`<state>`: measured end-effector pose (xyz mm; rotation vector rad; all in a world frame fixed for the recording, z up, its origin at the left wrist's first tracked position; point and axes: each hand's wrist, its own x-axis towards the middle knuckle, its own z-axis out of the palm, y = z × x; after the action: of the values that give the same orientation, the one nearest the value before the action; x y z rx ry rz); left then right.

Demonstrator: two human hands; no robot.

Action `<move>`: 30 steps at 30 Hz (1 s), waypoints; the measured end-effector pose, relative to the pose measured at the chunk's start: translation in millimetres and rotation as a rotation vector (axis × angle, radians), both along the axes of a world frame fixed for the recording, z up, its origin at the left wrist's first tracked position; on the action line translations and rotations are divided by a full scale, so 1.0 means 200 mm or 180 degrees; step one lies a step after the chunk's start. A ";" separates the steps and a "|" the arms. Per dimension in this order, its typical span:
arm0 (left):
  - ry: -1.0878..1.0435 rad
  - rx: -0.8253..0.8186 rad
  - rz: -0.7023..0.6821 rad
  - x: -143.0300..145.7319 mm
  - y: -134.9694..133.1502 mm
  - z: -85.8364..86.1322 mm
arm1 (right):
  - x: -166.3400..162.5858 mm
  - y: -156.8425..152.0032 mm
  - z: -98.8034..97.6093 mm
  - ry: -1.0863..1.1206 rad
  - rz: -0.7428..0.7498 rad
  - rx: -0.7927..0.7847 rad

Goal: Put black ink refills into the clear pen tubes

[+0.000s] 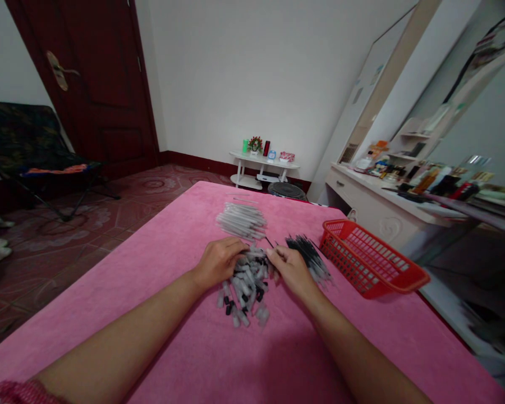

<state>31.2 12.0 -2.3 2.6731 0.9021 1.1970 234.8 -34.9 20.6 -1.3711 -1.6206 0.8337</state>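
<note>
A heap of grey and black pen caps (pixel 246 289) lies on the pink cloth (pixel 202 348) in front of me. My left hand (pixel 219 261) rests on the heap's left upper edge with its fingers curled into the caps. My right hand (pixel 290 268) sits at the heap's right edge, fingers pinched together on something small that I cannot make out. Behind the hands lies a bundle of grey pen barrels (pixel 242 220). A bundle of black refills (pixel 309 255) lies just right of my right hand.
A red plastic basket (pixel 372 264) stands on the cloth at the right. Beyond it is a white dresser (pixel 387 210) crowded with bottles. A small white table (pixel 263 165) stands by the far wall, a dark chair (pixel 29 151) and a brown door (pixel 96 84) at left.
</note>
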 end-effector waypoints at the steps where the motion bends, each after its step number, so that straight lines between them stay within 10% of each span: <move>1: -0.0007 -0.0005 0.0007 0.00 0.00 0.00 | 0.00 0.00 0.00 -0.0009 0.0003 0.0066; 30: -0.0148 -0.0150 -0.0149 -0.01 0.01 -0.02 | -0.03 -0.01 -0.01 0.1139 0.0277 -0.0959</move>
<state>30.1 14.6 -5.6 2.6035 0.8456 1.2073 229.0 -37.0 18.7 -1.2672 -1.3198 1.3361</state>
